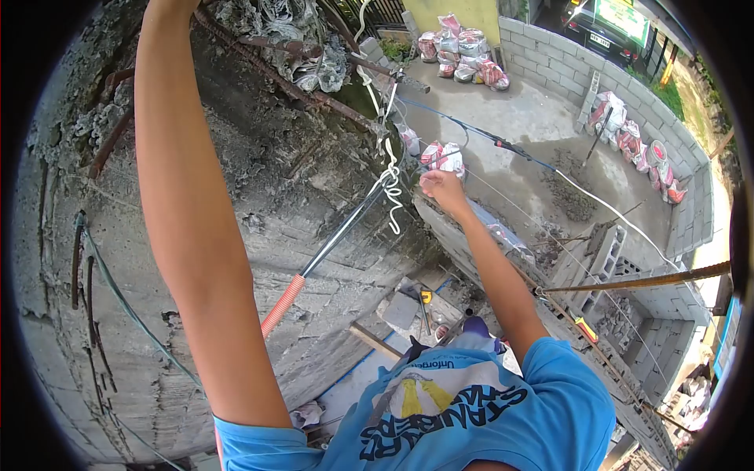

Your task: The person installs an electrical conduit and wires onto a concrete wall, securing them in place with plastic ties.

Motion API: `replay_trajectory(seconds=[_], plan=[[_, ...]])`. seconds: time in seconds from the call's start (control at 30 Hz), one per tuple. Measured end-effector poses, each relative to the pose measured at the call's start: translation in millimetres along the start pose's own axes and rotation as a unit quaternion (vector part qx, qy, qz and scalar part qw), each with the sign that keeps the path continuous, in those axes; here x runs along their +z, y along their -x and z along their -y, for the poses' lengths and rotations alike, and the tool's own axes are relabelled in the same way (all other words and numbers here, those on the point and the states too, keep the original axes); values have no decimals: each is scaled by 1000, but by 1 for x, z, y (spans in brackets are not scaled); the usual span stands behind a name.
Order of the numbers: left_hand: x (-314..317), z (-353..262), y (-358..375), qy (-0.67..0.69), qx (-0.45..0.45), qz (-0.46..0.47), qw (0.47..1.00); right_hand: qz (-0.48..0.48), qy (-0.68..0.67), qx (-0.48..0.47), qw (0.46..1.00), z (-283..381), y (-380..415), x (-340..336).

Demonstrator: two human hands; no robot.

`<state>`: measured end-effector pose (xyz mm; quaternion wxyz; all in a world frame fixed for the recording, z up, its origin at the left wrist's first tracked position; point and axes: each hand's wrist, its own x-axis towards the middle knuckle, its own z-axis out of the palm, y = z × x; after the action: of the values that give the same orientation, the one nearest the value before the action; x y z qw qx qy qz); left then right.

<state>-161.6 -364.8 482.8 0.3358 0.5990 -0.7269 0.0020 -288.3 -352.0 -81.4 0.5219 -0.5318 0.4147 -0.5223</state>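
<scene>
Right grip: the fingers of the right hand (441,185) are pinched together on a thin white string (597,200), which is seen running from the fist toward the far right, over the yard.
Right arm: it is stretched forward from the blue sleeve, out over the top of a block wall (471,235).
Left grip: the left arm (188,196) is raised along the concrete wall (236,259); the hand is cut off by the top edge of the view, so it cannot be told whether its grip is apart or together.
White cord: a curled white cord (390,188) is hung just to the left of the right hand, down from the rubble at the top of the concrete wall.
Pipe: a dark pipe with an orange ribbed end (284,302) is leaned across the concrete wall, between the two arms.
Rebar: rusty bars (110,141) are seen sticking out of the concrete wall near its upper left.
Below: a hammer (377,341) and a yellow tool (425,297) are laid on blocks at the foot of the concrete wall.
Yard: filled sacks (463,56) are piled at the far corner of the concrete yard floor, and more sacks (636,145) are lined along the far block wall on the right.
Car: a dark car (605,27) is parked beyond the far wall.
</scene>
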Motion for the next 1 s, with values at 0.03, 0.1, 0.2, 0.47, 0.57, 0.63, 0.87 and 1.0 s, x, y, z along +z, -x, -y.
replay_trajectory(seconds=[0.03, 0.1, 0.2, 0.47, 0.57, 0.63, 0.87, 1.0], plan=[[0, 3, 13, 18, 17, -43, 999, 10, 2, 26, 1000, 0, 2, 3], [7, 9, 46, 56, 53, -130, 989, 29, 5, 77, 997, -16, 1, 11], [26, 18, 116, 60, 131, -277, 950, 51, -18, 139, 989, -34, 2, 22], [231, 127, 343, 418, -201, 318, 827, -18, -309, 256, 916, -45, -7, 57], [322, 217, 379, 275, -165, 171, 931, -22, -259, 310, 914, -37, -7, 68], [346, 251, 376, 236, -237, 82, 939, -29, -236, 286, 928, -35, -7, 76], [377, 301, 322, 290, -204, 9, 935, 92, -257, 198, 941, -19, 9, 83], [395, 311, 312, 519, -379, 114, 758, 68, -120, 148, 979, -30, 14, 74]])
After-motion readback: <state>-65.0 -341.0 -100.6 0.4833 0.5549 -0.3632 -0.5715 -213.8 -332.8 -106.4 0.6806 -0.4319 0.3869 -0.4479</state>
